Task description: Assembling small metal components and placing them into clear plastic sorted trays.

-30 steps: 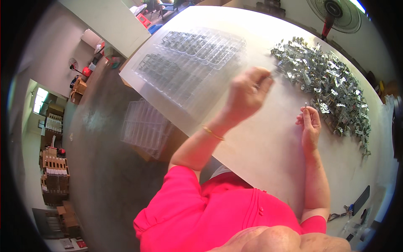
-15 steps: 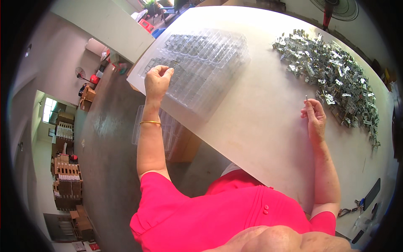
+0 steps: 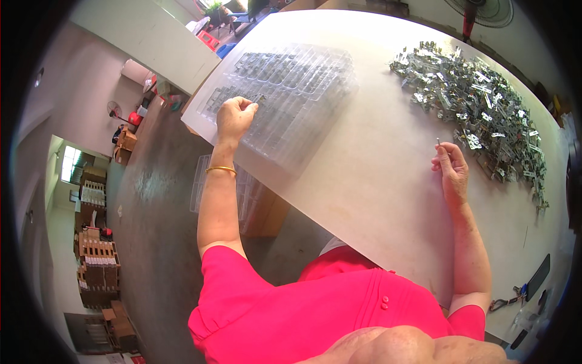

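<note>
My left hand is over the near-left part of a stack of clear plastic trays. Its thumb and fingers are pinched together; what they hold, if anything, is too small to make out. Rows of small metal parts lie in the compartments of the top tray. On the right, my right hand is raised above the table, closed on a thin metal pin that sticks up from its fingertips. Just beyond that hand spreads a large heap of small metal brackets.
The pale table has its near edge against my body. At its right lie a dark flat object and a keyring with a clip. Below the left edge stand more clear trays and a cardboard box.
My left hand has shifted slightly right and nearer over the top tray, still pinched. The right hand has barely moved, with the pin in its fingertips.
</note>
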### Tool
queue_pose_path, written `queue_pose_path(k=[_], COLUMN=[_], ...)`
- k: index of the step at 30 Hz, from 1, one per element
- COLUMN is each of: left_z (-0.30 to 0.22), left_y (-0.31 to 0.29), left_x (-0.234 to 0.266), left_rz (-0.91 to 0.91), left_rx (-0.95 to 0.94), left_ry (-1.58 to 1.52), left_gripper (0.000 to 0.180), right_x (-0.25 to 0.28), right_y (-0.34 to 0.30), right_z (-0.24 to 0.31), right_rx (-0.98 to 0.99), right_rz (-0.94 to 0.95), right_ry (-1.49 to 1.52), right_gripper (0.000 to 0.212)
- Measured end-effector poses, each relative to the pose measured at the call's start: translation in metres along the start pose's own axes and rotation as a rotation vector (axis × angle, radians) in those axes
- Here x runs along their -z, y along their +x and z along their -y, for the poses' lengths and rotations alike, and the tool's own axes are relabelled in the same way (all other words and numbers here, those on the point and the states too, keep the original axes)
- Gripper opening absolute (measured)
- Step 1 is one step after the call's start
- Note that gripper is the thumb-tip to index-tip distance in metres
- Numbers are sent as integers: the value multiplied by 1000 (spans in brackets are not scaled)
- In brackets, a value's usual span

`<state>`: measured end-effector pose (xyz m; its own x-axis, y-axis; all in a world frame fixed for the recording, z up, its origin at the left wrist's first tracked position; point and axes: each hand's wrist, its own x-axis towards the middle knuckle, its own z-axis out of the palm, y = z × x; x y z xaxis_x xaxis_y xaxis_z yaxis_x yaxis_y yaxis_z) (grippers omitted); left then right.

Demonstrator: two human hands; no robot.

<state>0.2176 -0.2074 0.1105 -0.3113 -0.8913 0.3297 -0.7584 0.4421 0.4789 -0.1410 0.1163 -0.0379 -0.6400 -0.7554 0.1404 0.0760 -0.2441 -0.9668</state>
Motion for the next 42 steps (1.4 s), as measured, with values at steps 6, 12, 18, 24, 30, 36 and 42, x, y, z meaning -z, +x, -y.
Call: queue_pose_path(k=[6,12,18,24,30,36,42], left_z=[1,-1,-13,-130,-214,-283,-299], left_y=[3,-1,-5,-53,-87,-112,-67], left_x=[2,2,-9,-38,-115,-167,-212], left_rz=[105,85,-167,-117,80,148,44], left_rx=[36,-10,-313,-508,-776,-1023,-950], left_ry=[91,118,251,30,-133,-215,-119], left_gripper=[26,27,19,8,8,12,30], right_x=[1,0,-6,-13,-18,-22,-17], right_y=[0,-3,-2,-4,-13,-15,-14], right_z=[-3,2,11,3,10,6,6], right_rx=[-2,-5,-22,160,342,547,474], right_rz=[18,2,-44,-16,180,163,217], right_ry=[9,-4,-94,-192,-509,-620,-653], right_gripper=[13,12,12,6,7,5,4])
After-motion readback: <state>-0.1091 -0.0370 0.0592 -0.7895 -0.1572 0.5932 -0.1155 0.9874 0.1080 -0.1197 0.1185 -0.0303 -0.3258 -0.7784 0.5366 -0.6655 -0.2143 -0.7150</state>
